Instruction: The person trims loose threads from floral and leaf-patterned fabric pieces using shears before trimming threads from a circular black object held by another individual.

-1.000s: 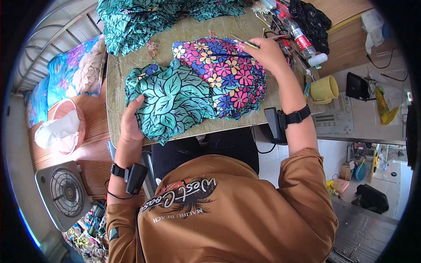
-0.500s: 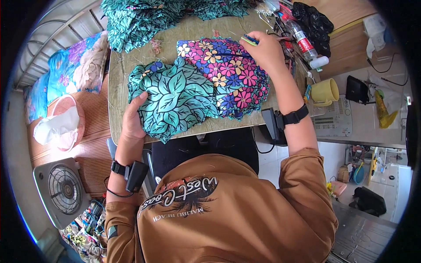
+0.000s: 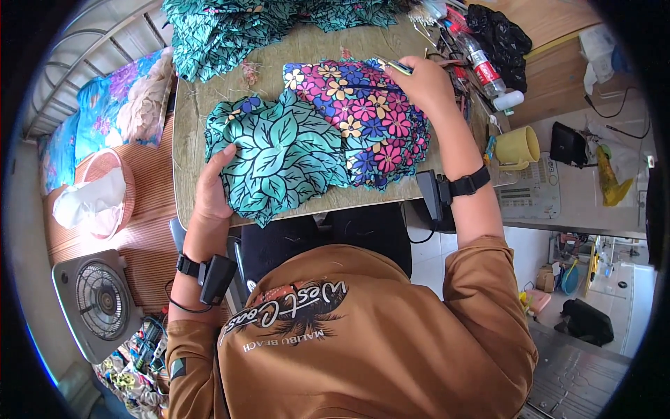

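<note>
On the table point(image 3: 188, 150) lies a teal cloth piece point(image 3: 279, 150) with a black leaf print and jagged edges. My left hand point(image 3: 213, 187) grips its left side, thumb on top and the other fingers out of sight beneath. Joined to it or overlapping it on the right is a flower-print cloth point(image 3: 370, 108) in pink, blue and yellow, with a dark strip across it. Over the upper right edge of this cloth, my right hand point(image 3: 429, 85) is closed around small yellow-and-dark thread snips point(image 3: 400, 67), their tip pointing left.
Stacks of teal leaf-print cloth point(image 3: 216, 38) fill the table's far left. At the far right lie a plastic bottle point(image 3: 484, 68), a black bag point(image 3: 499, 42) and loose tools. A yellow mug point(image 3: 520, 146) stands right; a fan point(image 3: 101, 297) and pink basket point(image 3: 125, 188) are left.
My right hand has shifted slightly down, and the snips in it have turned a little, more of their tip now showing. My left hand and the cloth stay almost still.
</note>
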Tool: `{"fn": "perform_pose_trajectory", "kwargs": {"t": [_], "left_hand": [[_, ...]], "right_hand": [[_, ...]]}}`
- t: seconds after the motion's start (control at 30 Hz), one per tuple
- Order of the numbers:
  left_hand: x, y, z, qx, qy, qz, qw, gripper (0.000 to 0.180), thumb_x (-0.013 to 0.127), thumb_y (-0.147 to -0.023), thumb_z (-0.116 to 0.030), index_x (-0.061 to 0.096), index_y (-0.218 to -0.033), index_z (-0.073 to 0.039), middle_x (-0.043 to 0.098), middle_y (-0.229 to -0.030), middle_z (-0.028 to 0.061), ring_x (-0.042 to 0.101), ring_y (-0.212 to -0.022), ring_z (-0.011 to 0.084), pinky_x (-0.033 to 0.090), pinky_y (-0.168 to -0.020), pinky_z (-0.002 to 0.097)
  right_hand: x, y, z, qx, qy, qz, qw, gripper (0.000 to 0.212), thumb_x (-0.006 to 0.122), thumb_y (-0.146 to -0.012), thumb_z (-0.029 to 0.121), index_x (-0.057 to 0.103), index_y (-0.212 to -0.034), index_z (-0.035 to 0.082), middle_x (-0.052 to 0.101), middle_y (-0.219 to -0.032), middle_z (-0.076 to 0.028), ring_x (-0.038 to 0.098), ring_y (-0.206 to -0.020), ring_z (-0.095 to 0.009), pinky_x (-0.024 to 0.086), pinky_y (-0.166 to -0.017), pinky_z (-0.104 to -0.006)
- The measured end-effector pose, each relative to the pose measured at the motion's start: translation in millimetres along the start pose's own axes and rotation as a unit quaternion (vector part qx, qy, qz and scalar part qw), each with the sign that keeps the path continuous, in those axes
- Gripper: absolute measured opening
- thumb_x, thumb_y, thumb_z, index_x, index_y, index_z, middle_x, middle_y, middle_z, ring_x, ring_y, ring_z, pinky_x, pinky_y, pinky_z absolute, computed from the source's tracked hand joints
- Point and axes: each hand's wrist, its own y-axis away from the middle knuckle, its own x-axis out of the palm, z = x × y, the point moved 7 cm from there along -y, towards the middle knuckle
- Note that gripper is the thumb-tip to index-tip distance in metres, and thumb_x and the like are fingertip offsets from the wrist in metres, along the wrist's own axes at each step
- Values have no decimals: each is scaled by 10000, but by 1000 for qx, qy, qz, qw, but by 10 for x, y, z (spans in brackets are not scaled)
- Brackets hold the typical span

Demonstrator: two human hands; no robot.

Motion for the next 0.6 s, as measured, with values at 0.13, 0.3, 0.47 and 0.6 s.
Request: {"fn": "perform_pose_trajectory", "kwargs": {"t": [0.13, 0.3, 0.47, 0.6], "left_hand": [[-17, -3, -3, -1, 2, 1, 1000, 466, 519, -835, -176, 417, -1246, 18, 542, -1169, 161, 561, -1039, 267, 443, -913, 378], [65, 2, -17, 9, -13, 8, 1000, 449, 497, -853, -213, 431, -1225, 29, 552, -1151, 161, 570, -1018, 270, 447, -902, 380], [110, 10, -35, 11, 1, 17, 1000, 525, 513, -829, -178, 363, -1296, 8, 517, -1209, 170, 542, -1077, 278, 423, -942, 389], [99, 7, -35, 11, 6, 20, 1000, 516, 512, -832, -176, 368, -1292, 9, 519, -1205, 168, 546, -1070, 276, 429, -936, 390]], "right_hand": [[-45, 2, 38, -10, -41, -36, 998, 356, 625, -746, 395, 660, -965, 116, 654, -878, -132, 620, -844, -303, 483, -740, -393], [-79, 13, 53, -46, -32, -84, 995, 349, 645, -731, 379, 657, -963, 118, 654, -874, -120, 622, -842, -292, 484, -738, -388], [-188, 76, 162, -75, -53, -136, 986, 331, 646, -736, 372, 656, -949, 119, 655, -837, -110, 629, -807, -291, 490, -707, -376], [-268, 137, 278, -101, -92, -151, 979, 366, 670, -741, 353, 640, -935, 44, 655, -808, -120, 636, -752, -253, 485, -673, -335]]}}
